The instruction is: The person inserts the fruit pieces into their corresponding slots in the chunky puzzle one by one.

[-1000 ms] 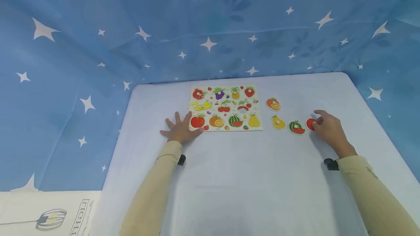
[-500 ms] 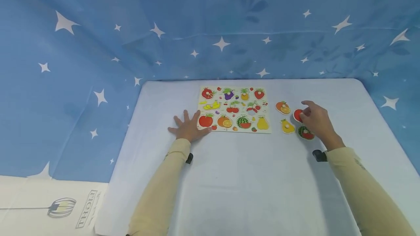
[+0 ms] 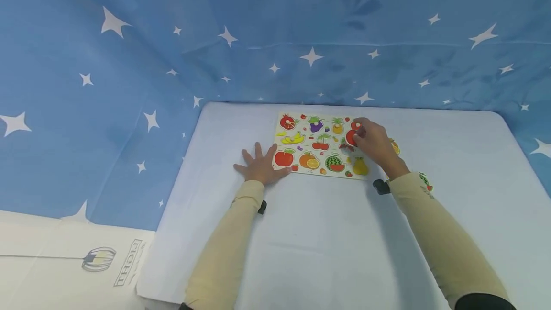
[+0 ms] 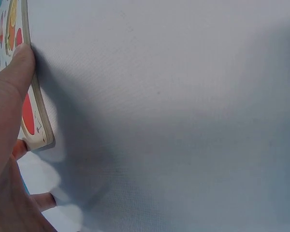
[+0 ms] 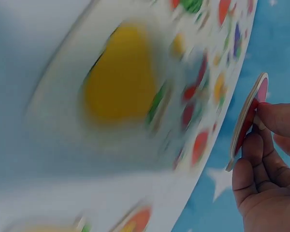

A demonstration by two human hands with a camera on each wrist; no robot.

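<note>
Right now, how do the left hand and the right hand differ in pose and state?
The left hand has spread fingers; the right hand has curled ones.
The left hand touches the board at its near left corner; the right hand is raised at its right side.
The left hand holds no piece; the right hand pinches a red piece.
Both arms wear beige sleeves.

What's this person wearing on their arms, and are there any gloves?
The left sleeve and right sleeve are long and tan. A small black gadget pokes out by the left wrist, and another by the right. No gloves: left grip and right grip are bare.
</note>
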